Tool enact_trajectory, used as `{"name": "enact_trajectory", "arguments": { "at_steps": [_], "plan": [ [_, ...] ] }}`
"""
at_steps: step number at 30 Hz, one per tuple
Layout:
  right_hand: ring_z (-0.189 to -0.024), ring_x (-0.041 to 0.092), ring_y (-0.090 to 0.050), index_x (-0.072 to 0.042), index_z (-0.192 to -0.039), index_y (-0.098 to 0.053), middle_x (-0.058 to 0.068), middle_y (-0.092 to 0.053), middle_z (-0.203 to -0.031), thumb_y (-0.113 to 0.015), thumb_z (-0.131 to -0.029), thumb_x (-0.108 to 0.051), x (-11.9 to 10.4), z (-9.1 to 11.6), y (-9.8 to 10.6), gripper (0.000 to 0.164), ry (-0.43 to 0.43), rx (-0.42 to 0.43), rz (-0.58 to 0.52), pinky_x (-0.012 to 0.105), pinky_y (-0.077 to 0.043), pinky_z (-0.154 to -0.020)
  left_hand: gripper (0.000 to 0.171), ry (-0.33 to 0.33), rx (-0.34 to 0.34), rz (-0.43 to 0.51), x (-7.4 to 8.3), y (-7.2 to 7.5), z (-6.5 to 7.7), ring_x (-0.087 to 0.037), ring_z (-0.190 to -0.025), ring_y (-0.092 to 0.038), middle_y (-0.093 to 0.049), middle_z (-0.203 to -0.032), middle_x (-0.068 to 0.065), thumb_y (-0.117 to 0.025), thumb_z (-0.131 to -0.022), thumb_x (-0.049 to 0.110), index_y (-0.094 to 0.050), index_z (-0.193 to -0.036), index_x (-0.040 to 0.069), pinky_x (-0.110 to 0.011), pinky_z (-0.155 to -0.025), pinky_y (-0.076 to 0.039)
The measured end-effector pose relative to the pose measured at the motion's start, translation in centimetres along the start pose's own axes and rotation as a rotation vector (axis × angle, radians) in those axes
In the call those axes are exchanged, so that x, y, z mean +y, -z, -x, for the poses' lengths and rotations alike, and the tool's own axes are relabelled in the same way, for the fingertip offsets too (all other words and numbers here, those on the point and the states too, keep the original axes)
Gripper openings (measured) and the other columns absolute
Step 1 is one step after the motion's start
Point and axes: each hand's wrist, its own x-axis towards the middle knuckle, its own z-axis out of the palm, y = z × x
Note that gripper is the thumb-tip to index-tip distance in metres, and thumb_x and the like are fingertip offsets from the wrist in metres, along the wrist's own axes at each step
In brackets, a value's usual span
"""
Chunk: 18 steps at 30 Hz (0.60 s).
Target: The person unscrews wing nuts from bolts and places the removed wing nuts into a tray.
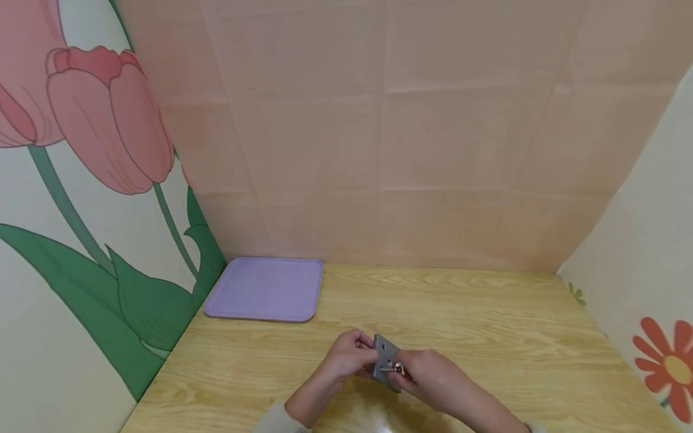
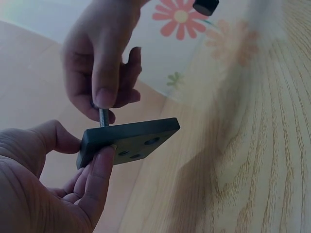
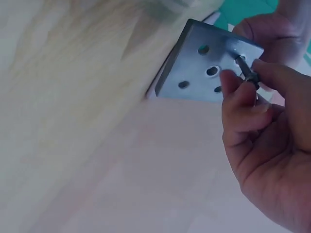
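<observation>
A flat grey metal plate (image 1: 383, 347) with several round holes is held up over the table, tilted on edge. My left hand (image 1: 346, 356) grips it by one end, thumb on one face and fingers on the other, as the left wrist view shows (image 2: 51, 179). Between thumb and fingertips, my right hand (image 1: 435, 377) pinches a threaded bolt (image 2: 103, 117). In the right wrist view the tip of the bolt (image 3: 245, 66) meets a hole near one corner of the plate (image 3: 192, 65). Other holes in the plate stand open.
A purple tray (image 1: 265, 290) lies at the back left of the wood-grain table (image 1: 460, 313). Behind the table hangs a creased pinkish-brown sheet (image 1: 379, 132). Flower-printed walls stand on the left and right. A small dark object (image 2: 206, 6) shows at the left wrist view's top edge.
</observation>
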Motion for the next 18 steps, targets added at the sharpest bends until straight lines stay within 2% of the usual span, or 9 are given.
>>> {"name": "enact_trajectory", "arguments": {
  "at_steps": [3, 5, 6, 8, 10, 12, 14, 18],
  "plan": [
    [-0.056, -0.005, -0.037, -0.015, -0.084, -0.057, -0.014, -0.054, -0.067, -0.076, -0.089, -0.021, -0.2, 0.1, -0.3, 0.020, 0.139, 0.127, 0.226, 0.014, -0.032, -0.044, 0.021, 0.009, 0.001, -0.002, 0.0, 0.0, 0.0, -0.014, -0.061, -0.063, -0.067, -0.077, -0.004, -0.070, -0.076, 0.002, -0.062, -0.094, 0.003, -0.026, -0.052, -0.055],
    [-0.057, -0.004, -0.036, -0.016, -0.083, -0.056, -0.012, -0.055, -0.068, -0.080, -0.084, -0.020, -0.1, 0.2, -0.6, 0.024, 0.211, 0.217, 0.335, 0.013, -0.030, -0.043, 0.021, 0.011, 0.002, -0.007, 0.1, 0.0, 0.0, -0.014, -0.061, -0.063, -0.067, -0.078, -0.004, -0.070, -0.076, 0.002, -0.062, -0.095, 0.003, -0.025, -0.053, -0.055],
    [-0.057, -0.004, -0.036, -0.016, -0.083, -0.057, -0.012, -0.055, -0.067, -0.081, -0.083, -0.020, -0.1, 0.2, -0.7, 0.025, 0.233, 0.251, 0.363, 0.013, -0.030, -0.043, 0.021, 0.013, 0.004, -0.008, 0.1, 0.1, -0.1, -0.014, -0.061, -0.063, -0.067, -0.078, -0.004, -0.070, -0.076, 0.002, -0.062, -0.095, 0.003, -0.025, -0.053, -0.055],
    [-0.057, -0.004, -0.037, -0.015, -0.085, -0.058, -0.011, -0.056, -0.068, -0.082, -0.083, -0.021, -0.2, 0.2, -0.7, 0.024, 0.222, 0.258, 0.360, 0.014, -0.031, -0.043, 0.021, 0.011, 0.006, -0.012, 0.2, 0.1, -0.1, -0.014, -0.061, -0.063, -0.067, -0.078, -0.004, -0.070, -0.076, 0.003, -0.062, -0.096, 0.003, -0.026, -0.053, -0.055],
    [-0.058, -0.005, -0.044, -0.015, -0.089, -0.061, -0.011, -0.060, -0.071, -0.078, -0.087, -0.025, -0.2, 0.3, -0.6, 0.019, 0.160, 0.217, 0.269, 0.014, -0.035, -0.044, 0.021, 0.010, 0.008, -0.014, 0.3, 0.1, 0.0, -0.014, -0.061, -0.063, -0.067, -0.078, -0.004, -0.071, -0.077, 0.003, -0.062, -0.096, 0.003, -0.026, -0.053, -0.055],
    [-0.057, -0.005, -0.048, -0.014, -0.094, -0.065, -0.011, -0.062, -0.073, -0.071, -0.094, -0.030, -0.3, 0.3, -0.3, 0.018, 0.049, 0.156, 0.117, 0.015, -0.039, -0.045, 0.021, 0.009, 0.011, -0.017, 0.3, 0.2, 0.0, -0.014, -0.061, -0.063, -0.067, -0.078, -0.004, -0.071, -0.077, 0.003, -0.062, -0.096, 0.003, -0.026, -0.053, -0.056],
    [-0.057, -0.003, -0.051, -0.013, -0.097, -0.068, -0.011, -0.064, -0.074, -0.061, -0.100, -0.038, -0.2, 0.3, 0.0, 0.026, -0.088, 0.102, -0.045, 0.018, -0.042, -0.047, 0.021, 0.005, 0.014, -0.020, 0.3, 0.1, 0.0, -0.015, -0.061, -0.063, -0.067, -0.078, -0.004, -0.072, -0.077, 0.004, -0.062, -0.096, 0.003, -0.026, -0.053, -0.056],
    [-0.056, 0.005, -0.052, -0.010, -0.097, -0.071, -0.006, -0.066, -0.072, -0.046, -0.105, -0.045, 0.2, 0.1, 0.5, 0.044, -0.295, 0.006, -0.304, 0.024, -0.043, -0.049, 0.022, 0.011, 0.020, -0.022, 0.2, 0.1, -0.1, -0.015, -0.062, -0.064, -0.067, -0.079, -0.005, -0.073, -0.078, 0.004, -0.062, -0.097, 0.003, -0.027, -0.053, -0.056]
  ]
}}
